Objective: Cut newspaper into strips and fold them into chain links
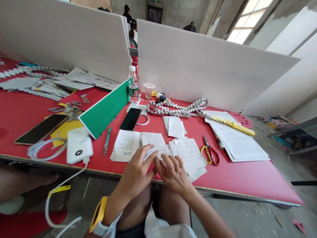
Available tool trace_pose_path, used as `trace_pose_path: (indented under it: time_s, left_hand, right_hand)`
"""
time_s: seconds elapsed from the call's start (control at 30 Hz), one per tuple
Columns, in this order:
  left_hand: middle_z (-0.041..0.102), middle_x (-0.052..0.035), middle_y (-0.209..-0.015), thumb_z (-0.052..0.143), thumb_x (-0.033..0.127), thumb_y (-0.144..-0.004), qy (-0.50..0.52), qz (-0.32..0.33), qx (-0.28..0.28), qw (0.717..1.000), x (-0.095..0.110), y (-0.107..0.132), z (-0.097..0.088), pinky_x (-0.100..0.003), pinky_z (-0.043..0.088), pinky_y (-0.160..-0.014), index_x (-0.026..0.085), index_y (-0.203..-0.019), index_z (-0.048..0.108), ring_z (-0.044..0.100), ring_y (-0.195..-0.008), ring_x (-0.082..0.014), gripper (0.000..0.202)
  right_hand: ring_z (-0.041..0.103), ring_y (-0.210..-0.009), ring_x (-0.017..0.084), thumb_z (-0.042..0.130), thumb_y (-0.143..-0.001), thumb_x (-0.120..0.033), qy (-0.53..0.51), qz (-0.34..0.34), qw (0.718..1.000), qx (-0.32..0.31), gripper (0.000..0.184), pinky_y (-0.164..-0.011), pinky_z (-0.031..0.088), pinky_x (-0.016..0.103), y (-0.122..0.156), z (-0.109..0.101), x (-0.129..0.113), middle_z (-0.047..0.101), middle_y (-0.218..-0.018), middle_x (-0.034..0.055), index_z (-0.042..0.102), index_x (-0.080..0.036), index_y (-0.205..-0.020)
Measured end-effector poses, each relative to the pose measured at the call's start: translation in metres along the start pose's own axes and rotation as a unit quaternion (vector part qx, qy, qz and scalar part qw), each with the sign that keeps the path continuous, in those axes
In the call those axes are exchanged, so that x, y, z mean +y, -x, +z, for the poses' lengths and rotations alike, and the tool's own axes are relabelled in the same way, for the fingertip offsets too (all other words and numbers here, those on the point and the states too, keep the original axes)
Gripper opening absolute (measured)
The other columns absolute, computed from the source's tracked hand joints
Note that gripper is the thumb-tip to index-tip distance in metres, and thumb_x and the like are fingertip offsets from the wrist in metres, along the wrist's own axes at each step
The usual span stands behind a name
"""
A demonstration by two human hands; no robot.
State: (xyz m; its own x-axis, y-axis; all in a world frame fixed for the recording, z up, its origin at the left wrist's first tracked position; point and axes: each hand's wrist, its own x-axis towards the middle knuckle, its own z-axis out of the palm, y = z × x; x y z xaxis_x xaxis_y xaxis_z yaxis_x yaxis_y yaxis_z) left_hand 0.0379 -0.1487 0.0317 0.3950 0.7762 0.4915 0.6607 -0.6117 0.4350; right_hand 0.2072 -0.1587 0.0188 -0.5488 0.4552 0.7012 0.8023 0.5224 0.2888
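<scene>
My left hand point(138, 167) rests with stretched, spread fingers on a thin paper sheet point(154, 140). At the sheet's near edge, the curled fingers of my right hand point(173, 172) are closed on it, beside my left fingertips. Part of that edge is hidden under my hands. The sheet overlaps a handwritten paper point(125, 145) on its left. Just right of my right hand lie loose printed sheets point(189, 150), with a smaller paper stack point(175, 127) behind them. Scissors point(210, 152) with red and yellow handles lie further right.
A green board point(106, 109), utility knife point(107, 141), white power bank point(78, 145) and phone point(130, 119) are to the left. Behind stand a water bottle point(133, 87) and lidded cup point(149, 91). A folded-paper chain point(178, 109) lies before white partitions point(198, 62); a paper pile point(237, 138) is right.
</scene>
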Motion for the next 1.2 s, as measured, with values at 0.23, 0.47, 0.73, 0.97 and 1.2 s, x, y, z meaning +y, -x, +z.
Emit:
trace_pose_path:
  time_s: [0.23,0.47,0.73,0.97,1.2]
  left_hand:
    - [0.057,-0.0105,-0.116,0.042,0.012,-0.085,-0.001,-0.054,0.022,0.998,-0.007,0.007,0.010,-0.040,0.050,-0.093,0.020,-0.109,0.060,0.055,-0.112,-0.0232,0.031]
    - [0.042,-0.0133,-0.136,0.041,0.021,-0.089,-0.012,-0.030,-0.066,0.997,-0.018,0.011,0.006,-0.042,0.044,-0.100,0.023,-0.137,0.039,0.044,-0.126,-0.0253,0.048]
    - [0.041,-0.0103,-0.140,0.043,0.026,-0.091,0.055,-0.052,-0.098,0.992,-0.024,0.017,-0.004,-0.040,0.044,-0.101,0.029,-0.140,0.032,0.043,-0.128,-0.0240,0.050]
    - [0.047,-0.0089,-0.135,0.048,0.022,-0.088,0.078,-0.055,-0.075,0.993,-0.020,0.016,-0.005,-0.040,0.044,-0.103,0.025,-0.129,0.048,0.046,-0.125,-0.0227,0.041]
    - [0.046,-0.0094,-0.134,0.044,0.019,-0.089,0.114,-0.063,-0.066,0.989,-0.018,0.015,-0.001,-0.038,0.043,-0.103,0.023,-0.127,0.048,0.046,-0.125,-0.0207,0.039]
  right_hand:
    - [0.055,-0.080,0.015,0.055,-0.085,-0.019,-0.070,-0.035,0.997,0.006,0.020,-0.069,0.046,0.030,0.003,0.004,-0.010,0.060,-0.095,0.0068,0.062,-0.021,-0.104]
    - [0.052,-0.067,0.013,0.051,-0.086,-0.016,-0.050,-0.035,0.998,0.000,0.018,-0.059,0.042,0.030,-0.003,-0.001,-0.010,0.057,-0.083,0.0052,0.062,-0.017,-0.101]
    - [0.053,-0.066,0.014,0.041,-0.092,-0.015,-0.100,-0.005,0.987,-0.127,0.019,-0.057,0.042,0.026,-0.011,-0.009,-0.003,0.058,-0.091,0.0088,0.059,-0.014,-0.100]
    - [0.053,-0.073,0.016,0.047,-0.088,-0.012,-0.069,-0.032,0.993,-0.094,0.021,-0.062,0.043,0.030,-0.009,-0.007,-0.007,0.060,-0.094,0.0101,0.059,-0.013,-0.105]
    - [0.053,-0.075,0.016,0.051,-0.087,-0.013,-0.047,-0.033,0.997,-0.051,0.017,-0.063,0.042,0.031,-0.005,-0.005,-0.011,0.060,-0.089,0.0077,0.062,-0.015,-0.101]
